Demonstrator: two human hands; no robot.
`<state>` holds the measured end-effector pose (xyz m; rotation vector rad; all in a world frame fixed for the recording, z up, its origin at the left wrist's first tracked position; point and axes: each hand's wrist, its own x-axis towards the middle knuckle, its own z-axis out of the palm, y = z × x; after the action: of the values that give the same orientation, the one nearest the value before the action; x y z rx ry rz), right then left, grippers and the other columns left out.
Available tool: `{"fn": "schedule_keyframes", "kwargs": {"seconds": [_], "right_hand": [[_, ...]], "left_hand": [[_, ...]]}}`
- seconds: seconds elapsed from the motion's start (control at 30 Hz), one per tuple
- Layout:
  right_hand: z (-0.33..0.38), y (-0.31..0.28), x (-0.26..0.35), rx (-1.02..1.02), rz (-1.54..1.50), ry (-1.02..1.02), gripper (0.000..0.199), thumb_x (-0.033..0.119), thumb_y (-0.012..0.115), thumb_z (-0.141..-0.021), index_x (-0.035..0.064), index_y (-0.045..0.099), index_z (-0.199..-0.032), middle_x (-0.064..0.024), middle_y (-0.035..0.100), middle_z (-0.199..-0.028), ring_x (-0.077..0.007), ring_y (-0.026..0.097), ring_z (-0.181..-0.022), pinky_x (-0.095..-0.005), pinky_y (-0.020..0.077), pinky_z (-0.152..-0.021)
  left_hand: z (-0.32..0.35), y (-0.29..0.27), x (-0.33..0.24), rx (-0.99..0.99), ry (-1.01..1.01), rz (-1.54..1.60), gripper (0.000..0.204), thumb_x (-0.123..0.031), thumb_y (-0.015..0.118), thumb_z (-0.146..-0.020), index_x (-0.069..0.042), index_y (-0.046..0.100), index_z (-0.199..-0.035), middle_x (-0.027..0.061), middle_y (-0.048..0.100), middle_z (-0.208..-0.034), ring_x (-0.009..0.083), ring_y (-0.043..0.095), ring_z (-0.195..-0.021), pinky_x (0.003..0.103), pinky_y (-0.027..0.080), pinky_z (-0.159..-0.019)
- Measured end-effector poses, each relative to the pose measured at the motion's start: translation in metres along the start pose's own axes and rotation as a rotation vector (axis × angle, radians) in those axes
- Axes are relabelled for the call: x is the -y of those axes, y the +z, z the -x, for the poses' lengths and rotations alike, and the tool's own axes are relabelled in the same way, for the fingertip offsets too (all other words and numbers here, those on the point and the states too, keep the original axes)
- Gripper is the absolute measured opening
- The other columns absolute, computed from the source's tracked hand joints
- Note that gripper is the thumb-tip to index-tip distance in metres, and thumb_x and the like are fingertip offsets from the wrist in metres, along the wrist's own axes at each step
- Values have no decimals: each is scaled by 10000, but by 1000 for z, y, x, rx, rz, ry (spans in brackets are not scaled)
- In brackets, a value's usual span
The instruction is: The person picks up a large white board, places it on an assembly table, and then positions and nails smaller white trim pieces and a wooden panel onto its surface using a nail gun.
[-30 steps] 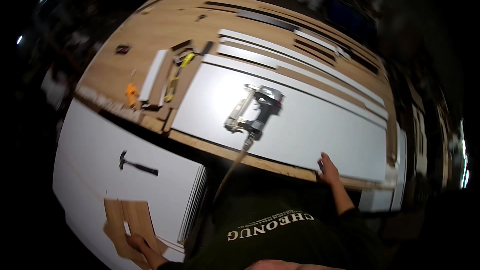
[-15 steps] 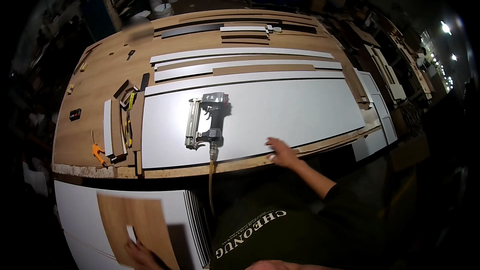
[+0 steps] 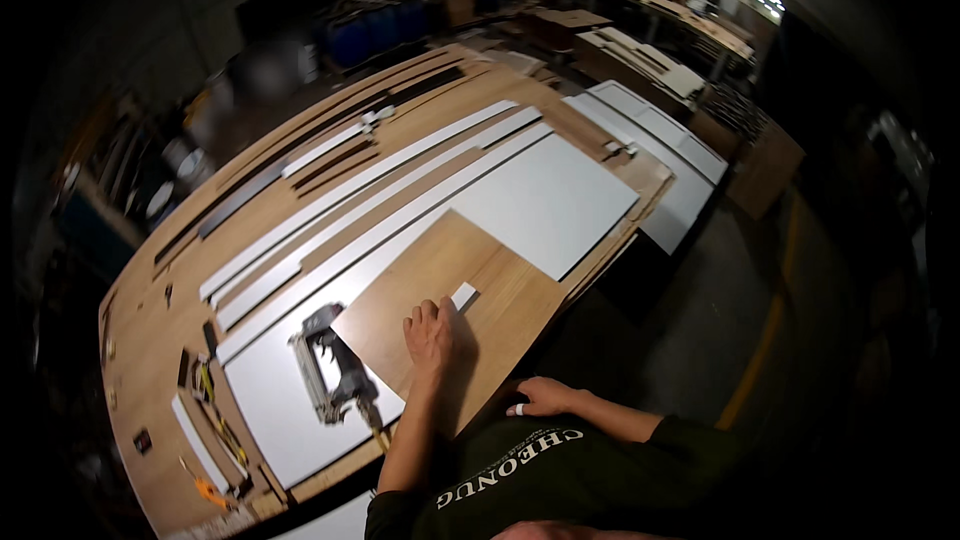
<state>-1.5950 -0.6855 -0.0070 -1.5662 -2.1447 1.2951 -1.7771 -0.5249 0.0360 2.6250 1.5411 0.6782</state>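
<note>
A wood-grain panel (image 3: 520,275) lies across the white board (image 3: 565,185) on the workbench. My left hand (image 3: 430,335) is over the panel, fingers curled closed at one end of a small white block (image 3: 464,296); whether the block is fixed to the panel is unclear. Close by the panel's near edge is my right hand (image 3: 550,397), fingers loosely apart, with a white band around one finger. Its fingertips are partly in shadow, and contact with the edge cannot be made out. Left of the panel, a nail gun (image 3: 335,365) rests on the white board, hose towards me.
Long white strips (image 3: 370,200) and dark strips (image 3: 425,86) lie beyond the board. An orange air blow gun (image 3: 210,493) and a yellow-black cutter (image 3: 230,440) are at the left. More white panels (image 3: 690,155) stand off the bench's right end.
My left hand has brought the wood-grain panel, with the white block, from the lower-left stack onto the bench. My right hand has drawn back towards my body. The view has turned right.
</note>
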Motion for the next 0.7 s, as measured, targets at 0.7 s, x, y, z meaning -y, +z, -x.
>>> {"fn": "schedule_keyframes", "kwargs": {"seconds": [0.7], "right_hand": [[-3, -164, -161, -600, -254, 120, 251, 213, 651, -866, 78, 636, -1077, -107, 665, -1008, -231, 663, -897, -328, 528, -768]], "left_hand": [[-208, 237, -62, 174, 98, 193, 347, -207, 627, -765, -147, 622, -1107, 130, 572, -896, 324, 553, -878, 442, 442, -732]]}}
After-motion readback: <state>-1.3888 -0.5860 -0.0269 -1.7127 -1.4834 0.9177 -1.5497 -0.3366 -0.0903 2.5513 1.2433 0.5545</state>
